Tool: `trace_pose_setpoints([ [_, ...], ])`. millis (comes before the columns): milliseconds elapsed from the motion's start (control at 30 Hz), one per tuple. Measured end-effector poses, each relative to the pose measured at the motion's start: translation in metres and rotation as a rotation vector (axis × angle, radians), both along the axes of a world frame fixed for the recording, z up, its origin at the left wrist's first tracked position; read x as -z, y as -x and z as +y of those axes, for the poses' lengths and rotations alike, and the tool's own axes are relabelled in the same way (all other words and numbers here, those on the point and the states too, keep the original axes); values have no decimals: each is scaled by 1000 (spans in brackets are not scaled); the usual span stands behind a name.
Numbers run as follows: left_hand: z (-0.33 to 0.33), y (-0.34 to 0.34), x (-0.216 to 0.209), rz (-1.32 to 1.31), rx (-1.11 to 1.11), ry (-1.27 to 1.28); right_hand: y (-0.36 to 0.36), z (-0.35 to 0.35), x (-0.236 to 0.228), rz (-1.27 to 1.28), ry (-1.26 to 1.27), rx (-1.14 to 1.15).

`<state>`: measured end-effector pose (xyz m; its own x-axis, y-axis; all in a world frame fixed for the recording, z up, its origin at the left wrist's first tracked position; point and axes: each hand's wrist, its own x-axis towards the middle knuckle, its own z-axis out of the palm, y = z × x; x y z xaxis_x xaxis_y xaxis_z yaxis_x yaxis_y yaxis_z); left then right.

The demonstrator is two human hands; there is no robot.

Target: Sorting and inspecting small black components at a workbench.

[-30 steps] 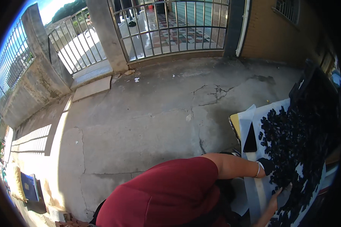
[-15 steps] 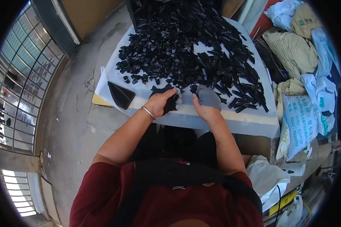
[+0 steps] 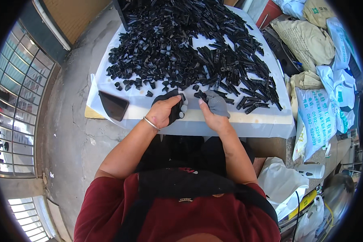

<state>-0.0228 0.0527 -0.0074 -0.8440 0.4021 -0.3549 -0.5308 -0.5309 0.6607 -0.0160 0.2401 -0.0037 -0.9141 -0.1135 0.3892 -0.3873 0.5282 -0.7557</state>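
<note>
Both hands are above the near edge of a table covered in white sheeting, a small gap between them. My left hand (image 3: 169,109), in a dark glove with pale fingertip covers, is closed with its thumb pressed on a small black piece (image 3: 182,97), mostly hidden. My right hand (image 3: 215,108), in a grey glove, pinches a black plastic piece (image 3: 200,95) between thumb and fingers; its end points toward the left hand. Just beyond them lies a heap of short, curved black plastic pieces (image 3: 149,52). Long, narrow black plastic pieces (image 3: 250,76) are spread to the right.
A dark phone (image 3: 113,105) lies at the table's near left corner. Stuffed sacks (image 3: 314,121) are piled along the right side, with a white bag (image 3: 282,183) below them. A barred metal grille (image 3: 22,101) stands at the left beyond the concrete floor (image 3: 76,117).
The whole view has shifted, so the table and heaps appear farther up and left. My hands stay close together at the near edge, and the right hand's piece shows more clearly.
</note>
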Motion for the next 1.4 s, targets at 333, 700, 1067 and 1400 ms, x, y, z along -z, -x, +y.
trace_pose_setpoints([
  [333, 5, -25, -4, 150, 66, -152, -23, -21, -6, -109, 107, -107],
  [700, 3, -44, 18, -69, 50, 195, -56, -31, -14, 194, -228, -112],
  [1067, -15, -54, 16, 892, 368, 1188, -57, -24, -17, 96, 31, -160],
  [1400, -6, -54, -7, 431, 113, 982, -74, -9, -37, 21, -353, -99],
])
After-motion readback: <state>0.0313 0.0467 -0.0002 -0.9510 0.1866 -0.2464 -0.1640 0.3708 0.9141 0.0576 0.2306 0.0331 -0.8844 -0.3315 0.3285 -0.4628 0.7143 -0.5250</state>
